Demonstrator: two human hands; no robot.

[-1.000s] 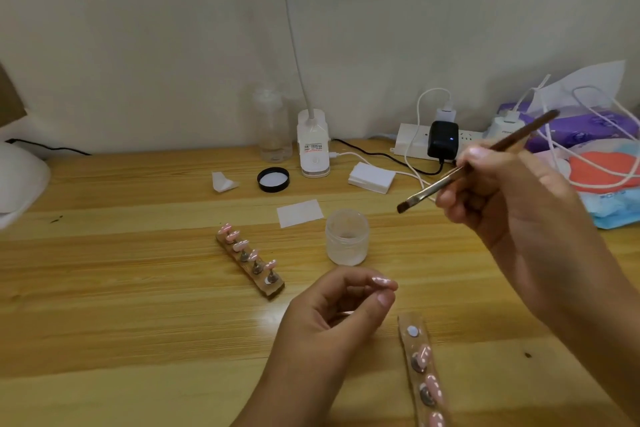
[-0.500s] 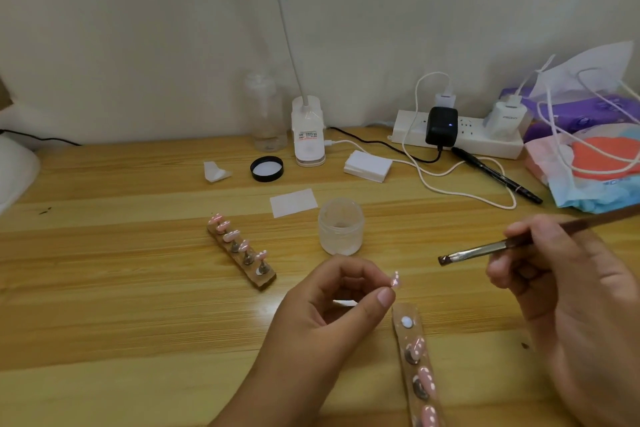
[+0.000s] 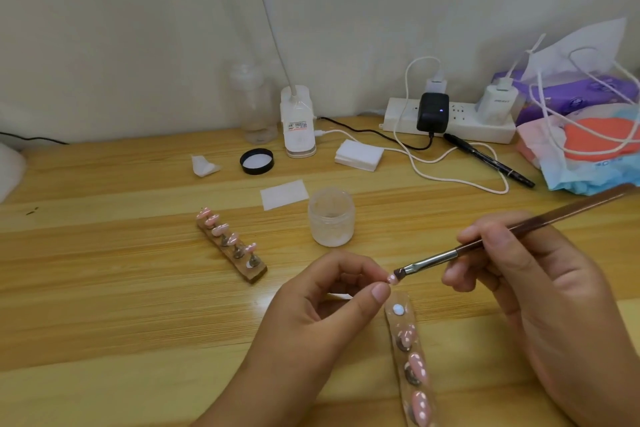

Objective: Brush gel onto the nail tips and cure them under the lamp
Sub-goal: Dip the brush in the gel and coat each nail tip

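Observation:
My left hand pinches a small pink nail tip between thumb and fingers, low in the middle of the view. My right hand grips a brown-handled gel brush; its bristles touch the nail tip. Just below the tip lies a wooden holder strip with several pink nail tips and one bare magnet spot at its top. A second wooden holder with several pink tips lies to the left. An open frosted gel jar stands behind my hands. The white curing lamp shows only at the far left edge.
A black jar lid, a white wipe, a stack of pads, a clear bottle and a desk-lamp base sit further back. A power strip, cables, a black pen and tissue packs crowd the back right.
My right hand has come down and leftward from a raised position, bringing the brush bristles onto the nail tip. My left hand has kept hold of the tip.

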